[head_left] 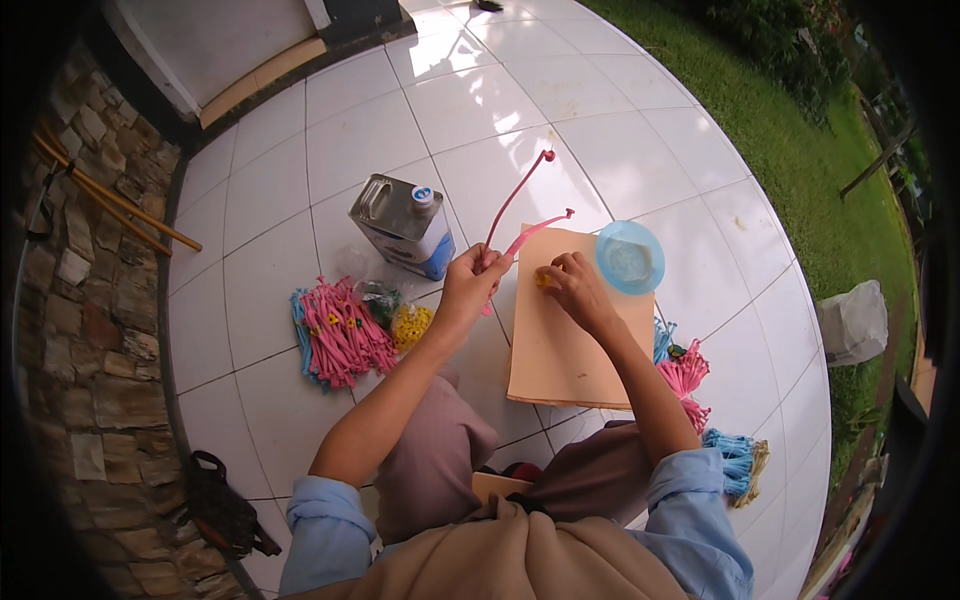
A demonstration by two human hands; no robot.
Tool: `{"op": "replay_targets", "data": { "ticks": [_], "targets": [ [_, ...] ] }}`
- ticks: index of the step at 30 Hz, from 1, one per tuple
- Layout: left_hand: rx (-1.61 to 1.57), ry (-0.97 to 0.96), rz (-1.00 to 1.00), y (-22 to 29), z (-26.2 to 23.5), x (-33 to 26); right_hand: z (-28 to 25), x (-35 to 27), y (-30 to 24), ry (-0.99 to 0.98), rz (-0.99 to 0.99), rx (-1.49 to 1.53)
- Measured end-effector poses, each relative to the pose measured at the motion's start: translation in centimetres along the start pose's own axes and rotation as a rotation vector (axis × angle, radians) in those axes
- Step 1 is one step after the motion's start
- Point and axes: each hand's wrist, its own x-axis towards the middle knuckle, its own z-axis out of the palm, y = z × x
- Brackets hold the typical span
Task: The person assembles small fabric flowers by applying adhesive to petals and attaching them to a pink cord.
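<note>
From the head camera, both forearms come up from the lower edge, in rolled light-blue sleeves, and meet over a tan board [560,350] lying on the white tiled floor [480,110]. The left hand [470,280] is raised at the board's left edge, fingers curled shut around two pink strips [515,195]. The strips rise from the fist and lean away to the upper right; the longer one runs up to a small knob at its tip, the shorter one bends off more flatly to the right over the board's top edge. Their long axes run roughly from lower left to upper right (the lower ends are hidden inside the fist).

The right hand [572,285] rests low on the board near its top edge, knuckles up, fingertips pinched on a small yellow piece [541,279]; what that piece is cannot be told at this size. The two hands are near each other but not touching.

Just right of the right hand, one round blue lid [630,257] lies on the board's upper right corner. Behind the left hand one metal can [405,225] with a blue cap lies on the tiles. To its lower left is one heap of pink and blue strips [335,335], with a clear bag of yellow bits [410,325] beside it. Right of the board lie further pink and blue bundles [690,375], partly hidden by the right forearm. A stone wall [90,300] bounds the floor on the left, grass [790,130] on the right.
</note>
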Motion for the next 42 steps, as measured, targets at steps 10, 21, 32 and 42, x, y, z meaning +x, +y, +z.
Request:
{"op": "replay_targets", "data": {
  "ticks": [10,21,32,42],
  "targets": [
    [-0.053,-0.066,0.137,0.4,0.3,-0.1,-0.3,-0.6,-0.1,-0.036,0.052,0.040],
    [0.086,-0.149,0.268,0.8,-1.0,-0.9,-9.1,0.7,-5.4,0.272,0.380,1.215],
    [-0.169,0.003,0.074,-0.5,-2.2,0.4,-5.9,0.7,-3.8,0.323,0.420,1.004],
    [-0.201,0.042,-0.034,-1.5,-1.5,1.2,0.9,-0.7,0.0,-0.029,0.059,0.111]
  ]
}}
